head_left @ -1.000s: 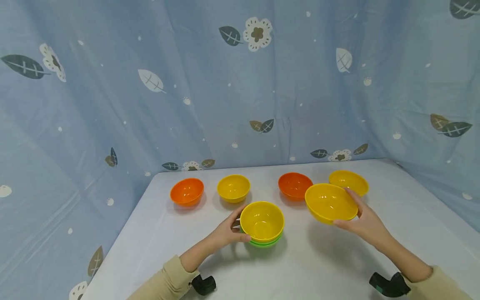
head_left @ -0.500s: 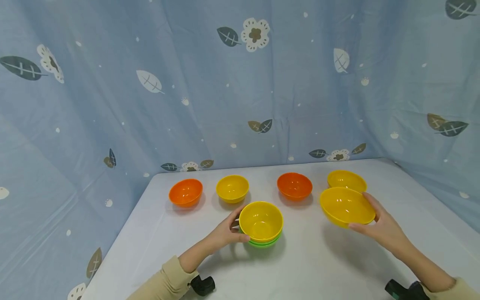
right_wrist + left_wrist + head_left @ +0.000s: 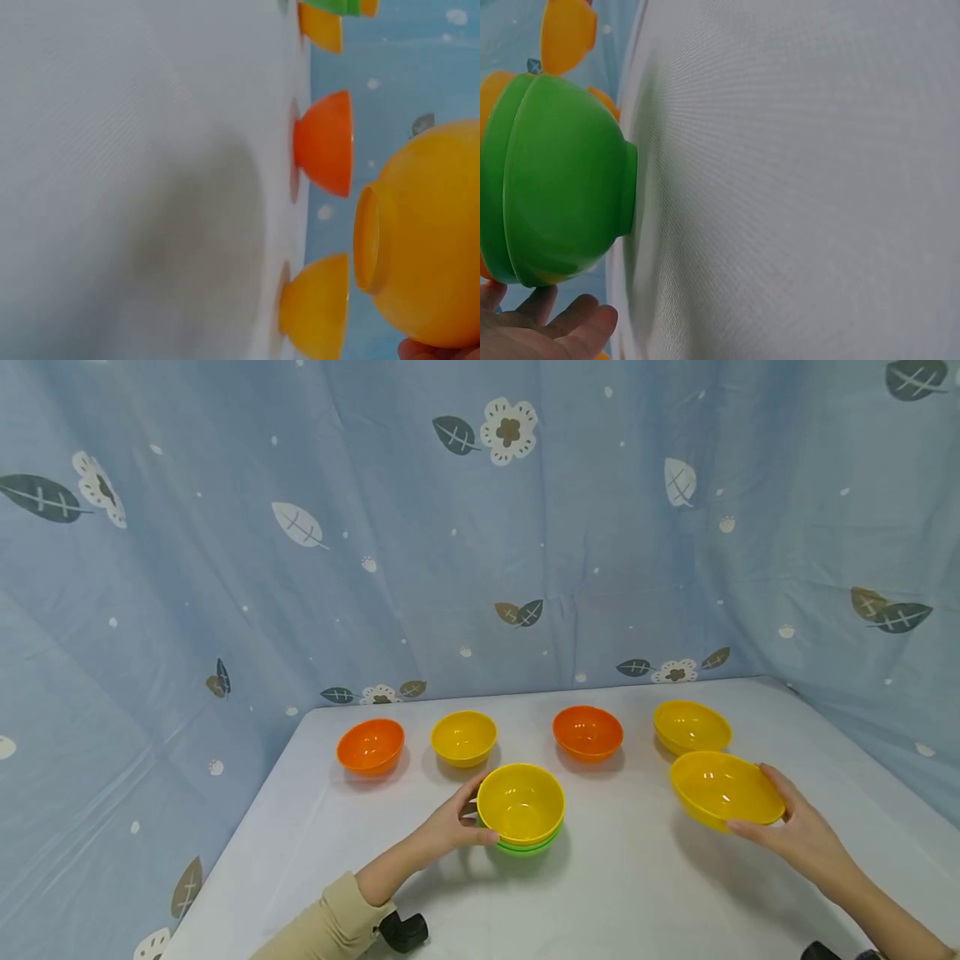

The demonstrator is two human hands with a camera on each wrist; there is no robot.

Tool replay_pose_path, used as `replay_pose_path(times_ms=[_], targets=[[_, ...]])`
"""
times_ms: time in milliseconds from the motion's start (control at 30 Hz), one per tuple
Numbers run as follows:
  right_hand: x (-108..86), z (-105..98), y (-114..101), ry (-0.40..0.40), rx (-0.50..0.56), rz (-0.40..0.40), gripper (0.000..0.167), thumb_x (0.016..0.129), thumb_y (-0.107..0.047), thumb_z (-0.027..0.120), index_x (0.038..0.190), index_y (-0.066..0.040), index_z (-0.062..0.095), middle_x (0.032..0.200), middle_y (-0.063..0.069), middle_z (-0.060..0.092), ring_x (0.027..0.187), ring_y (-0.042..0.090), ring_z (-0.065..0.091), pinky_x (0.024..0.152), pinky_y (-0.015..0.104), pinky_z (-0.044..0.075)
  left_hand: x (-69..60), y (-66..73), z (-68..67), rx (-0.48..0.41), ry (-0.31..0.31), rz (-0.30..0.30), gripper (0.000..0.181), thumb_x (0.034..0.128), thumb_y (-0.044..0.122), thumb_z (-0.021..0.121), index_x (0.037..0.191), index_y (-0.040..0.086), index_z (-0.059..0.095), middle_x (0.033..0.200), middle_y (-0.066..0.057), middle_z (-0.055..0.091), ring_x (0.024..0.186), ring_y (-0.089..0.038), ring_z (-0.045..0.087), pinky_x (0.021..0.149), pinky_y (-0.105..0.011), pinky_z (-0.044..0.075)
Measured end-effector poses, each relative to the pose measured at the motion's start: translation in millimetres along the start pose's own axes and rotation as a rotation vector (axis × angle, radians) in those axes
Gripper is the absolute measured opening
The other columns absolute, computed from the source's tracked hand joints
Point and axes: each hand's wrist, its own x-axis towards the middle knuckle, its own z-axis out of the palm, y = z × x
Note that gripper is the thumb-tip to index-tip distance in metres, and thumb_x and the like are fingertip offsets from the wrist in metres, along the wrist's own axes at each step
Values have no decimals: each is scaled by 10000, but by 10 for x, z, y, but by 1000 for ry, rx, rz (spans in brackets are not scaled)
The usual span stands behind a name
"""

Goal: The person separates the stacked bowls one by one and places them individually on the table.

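Note:
A stack of bowls stands near the table's middle, a yellow bowl (image 3: 521,802) on top of green bowls (image 3: 570,180). My left hand (image 3: 450,827) holds the stack's left side, thumb at the front and fingers behind. To the right, my right hand (image 3: 798,835) grips a yellow bowl (image 3: 723,789) by its right edge. That bowl is tilted slightly and hangs above the table; the right wrist view shows its foot ring off the cloth. In that view only a bit of the right fingers (image 3: 435,350) appears at the bottom edge.
Along the back stand an orange bowl (image 3: 371,747), a yellow bowl (image 3: 463,739), another orange bowl (image 3: 587,733) and another yellow bowl (image 3: 690,727). A white cloth covers the table (image 3: 600,893). Behind it hangs a blue patterned curtain (image 3: 420,568).
My right hand has carried its yellow bowl to the right and nearer to me, away from the back orange bowl. The left hand and the stack have stayed in place.

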Motion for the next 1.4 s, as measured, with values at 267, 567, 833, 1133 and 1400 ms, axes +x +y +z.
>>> replay_pose_path(times_ms=[267, 567, 833, 1133, 1400], targets=[[-17, -81, 163, -22, -45, 51, 1006, 862, -415, 589, 1415, 57, -107, 1422, 384, -43, 1223, 585, 129, 907, 710, 214, -3, -5, -14, 8, -4, 5, 909, 779, 277, 726, 1467, 96, 158, 1456, -137, 288, 1236, -307, 407, 995, -397, 395], [-34, -131, 329, -44, -97, 113, 1044, 854, -469, 574, 1394, 83, -129, 1392, 410, -55, 1211, 607, 97, 914, 716, 183, 9, 16, -16, 17, 3, -4, 896, 774, 275, 730, 1463, 117, 179, 1443, -116, 311, 1229, -291, 410, 988, -391, 396], [-20, -93, 427, -50, -118, 134, 1074, 833, -488, 593, 1388, 101, -113, 1378, 422, -51, 1208, 616, 81, 920, 717, 171, 4, 20, -17, 33, -3, 4, 888, 778, 272, 726, 1461, 110, 183, 1450, -133, 302, 1233, -302, 409, 986, -396, 403], [-10, -48, 440, -67, -164, 129, 1062, 828, -492, 596, 1387, 120, -68, 1368, 433, -4, 1194, 615, 116, 914, 716, 189, 0, 12, -7, 32, 7, -9, 879, 776, 259, 729, 1461, 125, 194, 1449, -125, 306, 1230, -295, 413, 986, -394, 405], [10, -104, 506, -115, -124, 82, 1080, 817, -416, 636, 1403, 60, -138, 1389, 413, -20, 1200, 603, 107, 880, 738, 177, 11, 2, -7, 25, 7, -14, 859, 778, 250, 728, 1456, 145, 210, 1444, -104, 318, 1228, -279, 414, 992, -394, 399]])
